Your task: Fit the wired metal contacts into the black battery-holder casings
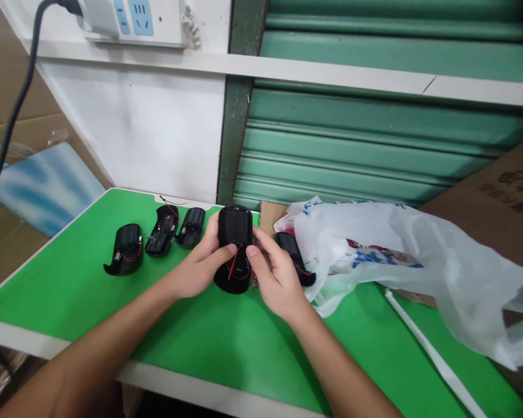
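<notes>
Both my hands hold one black plastic shell (235, 247) with red wires inside, upright over the green table (70, 284). My left hand (199, 264) grips its left side with the thumb on the front. My right hand (275, 274) grips its right side, thumb pressed near the wires. Three more black shells lie in a row to the left: one (124, 249), one (161, 231) and one (192, 226). Another black shell (294, 255) lies just behind my right hand.
A white plastic bag (409, 261) sprawls over the table's right side, with a white strip (427, 348) lying in front of it. Cardboard boxes (505, 191) stand at the right. A power strip (135, 20) and black cable (17, 110) hang at upper left.
</notes>
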Action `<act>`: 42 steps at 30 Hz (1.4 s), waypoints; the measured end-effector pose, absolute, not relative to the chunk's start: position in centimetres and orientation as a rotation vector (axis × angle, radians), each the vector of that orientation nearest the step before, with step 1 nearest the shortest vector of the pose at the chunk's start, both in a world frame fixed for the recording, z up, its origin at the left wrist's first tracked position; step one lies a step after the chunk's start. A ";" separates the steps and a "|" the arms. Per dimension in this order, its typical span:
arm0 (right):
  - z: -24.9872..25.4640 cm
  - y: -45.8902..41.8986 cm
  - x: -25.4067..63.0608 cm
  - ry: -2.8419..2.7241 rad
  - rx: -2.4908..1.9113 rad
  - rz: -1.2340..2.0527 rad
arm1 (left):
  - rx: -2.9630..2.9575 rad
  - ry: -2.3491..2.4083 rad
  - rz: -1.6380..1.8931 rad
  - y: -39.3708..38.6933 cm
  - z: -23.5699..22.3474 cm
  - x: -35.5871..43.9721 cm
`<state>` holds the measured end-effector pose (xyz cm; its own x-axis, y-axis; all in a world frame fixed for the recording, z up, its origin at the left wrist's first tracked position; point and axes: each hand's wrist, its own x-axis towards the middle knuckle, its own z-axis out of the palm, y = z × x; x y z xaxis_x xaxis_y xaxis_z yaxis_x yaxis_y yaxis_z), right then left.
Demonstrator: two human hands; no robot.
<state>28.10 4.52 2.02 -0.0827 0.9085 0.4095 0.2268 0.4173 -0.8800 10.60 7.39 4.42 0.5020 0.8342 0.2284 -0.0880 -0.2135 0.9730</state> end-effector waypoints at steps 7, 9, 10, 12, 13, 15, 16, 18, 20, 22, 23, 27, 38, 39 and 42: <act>2.1 4.4 27.9 -1.519 -1.058 0.811 | 1.542 0.684 0.953 7.3 4.5 10.9; 2.1 4.4 27.8 -1.521 -1.096 0.807 | 1.620 0.721 0.964 7.3 4.4 11.0; 2.1 4.4 27.7 -1.523 -1.109 0.807 | 1.648 0.730 0.967 7.3 4.3 11.0; 2.0 4.4 27.7 -1.529 -1.119 0.809 | 1.682 0.731 0.971 7.2 4.0 11.0; 2.0 4.4 27.6 -1.532 -1.119 0.807 | 1.696 0.729 0.968 7.2 4.0 11.0; 2.0 4.4 27.6 -1.543 -1.123 0.797 | 1.731 0.724 0.972 7.2 3.9 11.0; 2.0 4.4 27.7 -1.553 -1.130 0.789 | 1.750 0.725 0.975 7.2 3.9 11.0; 2.1 4.4 27.7 -1.582 -1.146 0.775 | 1.783 0.736 0.975 7.2 4.1 11.0; 2.1 4.5 27.7 -1.608 -1.153 0.770 | 1.812 0.748 0.974 7.1 4.2 11.0; 2.2 4.5 27.8 -1.625 -1.146 0.774 | 1.848 0.756 0.983 7.1 4.2 11.0; 2.2 4.5 27.8 -1.632 -1.140 0.777 | 1.869 0.760 0.991 7.1 4.2 11.0; 1.9 4.7 27.6 -1.628 -1.125 0.801 | 1.933 0.802 1.017 7.2 3.9 11.1; 0.4 4.7 26.5 -1.547 -1.180 0.773 | 1.989 0.852 1.084 7.1 2.4 11.7; 0.4 4.7 26.4 -1.541 -1.188 0.772 | 1.990 0.856 1.088 7.1 2.3 11.8; 0.3 4.6 26.2 -1.532 -1.207 0.795 | 1.988 0.878 1.090 7.0 2.1 11.9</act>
<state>26.25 4.56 0.33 -0.0139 0.9541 0.2993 0.3049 0.2891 -0.9074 11.89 7.04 2.10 0.4174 0.8112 0.4096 0.2267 -0.5294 0.8175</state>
